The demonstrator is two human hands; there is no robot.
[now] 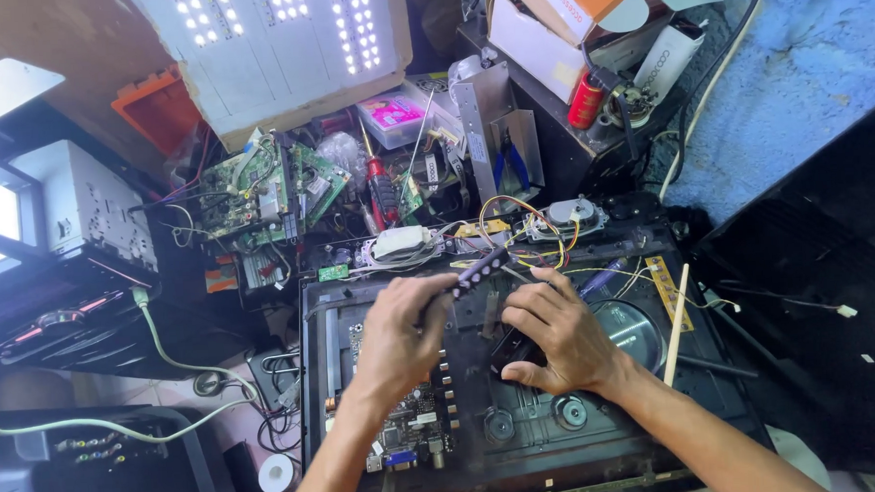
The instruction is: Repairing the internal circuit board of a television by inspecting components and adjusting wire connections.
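My left hand [402,330] is closed around the handle of a dark screwdriver [477,271] whose ribbed grip sticks out up and to the right. The tool's tip is hidden under my fingers. My right hand [557,334] lies palm down on the opened black electronics chassis [656,403], fingers spread and pressing on a dark part near the middle. A green circuit board [405,422] sits inside the chassis under my left wrist. A round disc mechanism [634,331] shows just right of my right hand.
Loose yellow and orange wires [529,223] cross the chassis top. A wooden stick [675,325] lies to the right. Behind are green circuit boards [261,189], a red screwdriver [382,190], blue pliers [514,161], boxes and an LED panel [275,38]. Black devices and cables stand at left.
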